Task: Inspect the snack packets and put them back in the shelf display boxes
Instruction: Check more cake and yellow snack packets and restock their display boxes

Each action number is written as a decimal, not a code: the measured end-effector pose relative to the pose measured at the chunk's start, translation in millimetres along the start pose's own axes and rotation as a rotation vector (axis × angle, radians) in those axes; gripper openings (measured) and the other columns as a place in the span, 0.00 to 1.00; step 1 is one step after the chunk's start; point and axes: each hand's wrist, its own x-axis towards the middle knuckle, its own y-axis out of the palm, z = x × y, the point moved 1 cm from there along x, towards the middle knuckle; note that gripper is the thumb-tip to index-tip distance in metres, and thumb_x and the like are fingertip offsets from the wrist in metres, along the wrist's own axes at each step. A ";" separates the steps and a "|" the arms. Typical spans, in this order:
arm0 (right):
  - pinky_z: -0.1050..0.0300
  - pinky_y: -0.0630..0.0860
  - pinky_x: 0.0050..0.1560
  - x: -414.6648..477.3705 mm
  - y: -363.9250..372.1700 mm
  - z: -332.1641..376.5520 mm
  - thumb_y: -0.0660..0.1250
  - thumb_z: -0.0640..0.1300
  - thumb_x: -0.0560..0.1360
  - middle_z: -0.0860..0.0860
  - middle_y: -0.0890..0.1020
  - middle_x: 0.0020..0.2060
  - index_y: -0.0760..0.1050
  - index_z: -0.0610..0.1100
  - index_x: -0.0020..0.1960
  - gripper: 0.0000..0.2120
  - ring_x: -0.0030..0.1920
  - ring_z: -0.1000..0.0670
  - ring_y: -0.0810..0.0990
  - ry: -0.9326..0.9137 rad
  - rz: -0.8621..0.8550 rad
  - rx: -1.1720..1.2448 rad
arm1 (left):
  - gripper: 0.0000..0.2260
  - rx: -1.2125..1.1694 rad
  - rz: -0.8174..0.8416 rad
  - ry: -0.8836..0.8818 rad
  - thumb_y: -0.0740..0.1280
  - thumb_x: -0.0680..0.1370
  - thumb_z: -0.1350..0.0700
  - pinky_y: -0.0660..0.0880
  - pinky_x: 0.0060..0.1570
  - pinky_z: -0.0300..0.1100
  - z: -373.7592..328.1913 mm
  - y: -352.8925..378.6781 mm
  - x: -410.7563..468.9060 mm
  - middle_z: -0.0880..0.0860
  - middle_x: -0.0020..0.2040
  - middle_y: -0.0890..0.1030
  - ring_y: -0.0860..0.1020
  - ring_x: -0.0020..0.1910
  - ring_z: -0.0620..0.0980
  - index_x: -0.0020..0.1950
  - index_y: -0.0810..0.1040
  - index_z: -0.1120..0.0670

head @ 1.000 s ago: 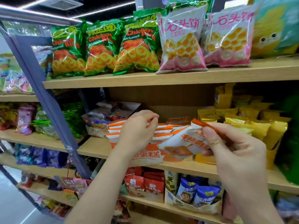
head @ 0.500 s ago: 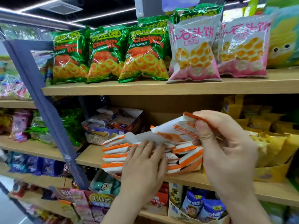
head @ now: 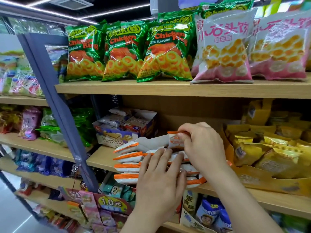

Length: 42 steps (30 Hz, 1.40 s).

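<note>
Several white snack packets with orange edges (head: 128,155) are stacked in a display box on the middle shelf (head: 101,157). My right hand (head: 203,148) pinches one white and orange packet (head: 175,140) by its top edge, holding it low over the back of the stack. My left hand (head: 159,179) lies with straight fingers pressed against the front of the stacked packets, covering much of the box front.
A blue and white wafer box (head: 121,130) stands just left behind the stack. A yellow display box of gold packets (head: 262,180) sits to the right. Green chicken ring bags (head: 127,51) and pink bags (head: 222,47) fill the shelf above. A blue shelf post (head: 55,105) slants at left.
My right hand has lowered the pinched packet toward the stack. My left hand has come off the top of the packets and now presses their front. The view has tilted slightly.
</note>
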 end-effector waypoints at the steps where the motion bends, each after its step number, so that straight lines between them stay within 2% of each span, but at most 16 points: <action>1: 0.56 0.71 0.48 -0.4 0.0 1.0 0.62 0.48 0.80 0.51 0.79 0.47 0.80 0.53 0.55 0.09 0.46 0.53 0.72 0.012 0.056 -0.046 | 0.20 -0.020 -0.005 -0.006 0.50 0.82 0.41 0.61 0.72 0.48 -0.5 -0.8 0.2 0.46 0.66 0.77 0.73 0.68 0.48 0.69 0.72 0.44; 3: 0.56 0.67 0.52 0.0 1.2 3.5 0.60 0.48 0.81 0.52 0.78 0.49 0.77 0.54 0.56 0.08 0.46 0.55 0.66 0.021 0.143 -0.113 | 0.21 -0.100 -0.019 -0.030 0.53 0.80 0.40 0.64 0.70 0.46 -0.9 -3.1 0.4 0.43 0.66 0.76 0.72 0.66 0.44 0.70 0.69 0.44; 5: 0.54 0.66 0.54 2.4 4.8 4.3 0.62 0.47 0.80 0.52 0.79 0.48 0.76 0.55 0.54 0.06 0.51 0.53 0.72 0.013 0.198 -0.160 | 0.24 -0.203 0.004 -0.065 0.52 0.78 0.39 0.62 0.70 0.43 -1.5 -8.1 1.8 0.40 0.68 0.71 0.68 0.67 0.40 0.73 0.60 0.42; 8: 0.52 0.65 0.57 5.1 9.7 3.0 0.63 0.45 0.79 0.53 0.79 0.47 0.75 0.55 0.53 0.07 0.57 0.50 0.74 0.019 0.274 -0.199 | 0.30 -0.184 0.014 -0.057 0.48 0.77 0.37 0.49 0.70 0.38 -1.7 -14.5 8.5 0.37 0.78 0.53 0.55 0.74 0.38 0.77 0.42 0.38; 10: 0.51 0.64 0.59 4.0 10.1 1.7 0.62 0.44 0.79 0.54 0.80 0.50 0.73 0.56 0.57 0.10 0.59 0.51 0.74 0.017 0.308 -0.182 | 0.31 -0.168 0.027 -0.047 0.47 0.78 0.37 0.51 0.71 0.40 -2.3 -17.7 14.1 0.37 0.79 0.44 0.51 0.75 0.39 0.77 0.36 0.38; 13: 0.51 0.61 0.59 -1.4 6.5 -4.3 0.57 0.45 0.81 0.56 0.79 0.52 0.71 0.55 0.58 0.09 0.57 0.52 0.75 0.006 0.312 -0.119 | 0.30 -0.081 0.060 -0.019 0.44 0.78 0.38 0.60 0.65 0.44 -2.7 -19.5 20.2 0.39 0.78 0.56 0.58 0.71 0.42 0.80 0.43 0.42; 15: 0.53 0.62 0.59 -8.2 -1.4 -12.7 0.56 0.46 0.82 0.58 0.80 0.51 0.72 0.56 0.58 0.09 0.56 0.54 0.76 0.018 0.238 -0.067 | 0.29 -0.024 0.105 -0.024 0.41 0.78 0.38 0.58 0.65 0.45 -1.4 -19.5 23.0 0.39 0.77 0.58 0.56 0.70 0.43 0.79 0.48 0.42; 17: 0.52 0.69 0.60 -17.0 -10.7 -24.1 0.60 0.45 0.81 0.56 0.81 0.50 0.75 0.54 0.58 0.09 0.54 0.54 0.77 0.050 0.131 -0.022 | 0.28 0.019 0.148 -0.039 0.40 0.79 0.38 0.57 0.67 0.46 -1.4 -20.2 27.8 0.38 0.77 0.57 0.55 0.70 0.43 0.79 0.51 0.41; 19: 0.55 0.73 0.58 -27.2 -15.9 -32.1 0.62 0.45 0.80 0.54 0.81 0.53 0.77 0.51 0.60 0.10 0.56 0.54 0.77 0.096 0.114 -0.001 | 0.25 0.045 0.170 -0.036 0.42 0.81 0.38 0.56 0.68 0.48 -1.4 -20.1 34.5 0.39 0.76 0.60 0.56 0.70 0.44 0.78 0.53 0.40; 22: 0.61 0.66 0.65 -38.0 -14.1 -38.1 0.60 0.49 0.81 0.56 0.77 0.63 0.74 0.51 0.66 0.15 0.67 0.56 0.71 0.111 0.197 -0.021 | 0.22 0.082 0.204 -0.015 0.44 0.82 0.40 0.55 0.67 0.52 -0.2 -18.5 46.2 0.41 0.74 0.65 0.59 0.69 0.48 0.76 0.52 0.36; 28: 0.64 0.57 0.70 -36.3 -29.2 -51.5 0.60 0.51 0.81 0.59 0.71 0.70 0.74 0.55 0.68 0.16 0.72 0.58 0.63 0.025 0.318 -0.063 | 0.20 0.161 0.311 0.004 0.46 0.82 0.40 0.52 0.71 0.58 8.4 -18.2 72.8 0.41 0.71 0.68 0.60 0.70 0.51 0.75 0.54 0.32; 30: 0.61 0.61 0.69 -35.5 -32.0 -55.2 0.62 0.50 0.80 0.59 0.73 0.68 0.76 0.55 0.66 0.15 0.70 0.56 0.65 0.003 0.326 -0.097 | 0.20 0.154 0.332 0.012 0.47 0.83 0.41 0.50 0.73 0.58 9.5 -18.4 79.2 0.41 0.71 0.68 0.59 0.72 0.51 0.76 0.55 0.34; 33: 0.57 0.72 0.60 -33.9 -30.3 -54.7 0.67 0.46 0.77 0.57 0.81 0.59 0.82 0.52 0.57 0.10 0.63 0.52 0.73 -0.043 0.247 -0.128 | 0.20 0.103 0.358 0.075 0.49 0.84 0.45 0.53 0.75 0.52 6.7 -17.6 85.0 0.43 0.74 0.67 0.58 0.75 0.50 0.76 0.59 0.39; 37: 0.60 0.70 0.59 -35.7 -26.4 -56.7 0.66 0.51 0.77 0.61 0.78 0.60 0.75 0.55 0.64 0.15 0.64 0.57 0.70 -0.087 0.294 -0.130 | 0.20 0.040 0.347 0.080 0.49 0.84 0.44 0.67 0.65 0.46 -5.5 -19.4 83.5 0.47 0.71 0.72 0.69 0.69 0.51 0.75 0.63 0.44; 40: 0.57 0.74 0.56 -36.7 -21.7 -60.3 0.69 0.46 0.76 0.58 0.80 0.55 0.79 0.53 0.61 0.14 0.61 0.53 0.71 -0.111 0.245 -0.114 | 0.23 0.096 0.367 0.088 0.46 0.83 0.39 0.62 0.71 0.52 -13.6 -14.4 78.2 0.47 0.74 0.68 0.66 0.73 0.51 0.77 0.58 0.41; 42: 0.56 0.75 0.54 -36.3 -17.6 -62.8 0.69 0.41 0.75 0.56 0.81 0.51 0.82 0.50 0.57 0.12 0.58 0.52 0.72 -0.092 0.213 -0.093 | 0.22 0.131 0.373 0.084 0.45 0.83 0.40 0.57 0.74 0.53 -12.1 -12.3 77.9 0.47 0.76 0.64 0.62 0.75 0.51 0.78 0.57 0.40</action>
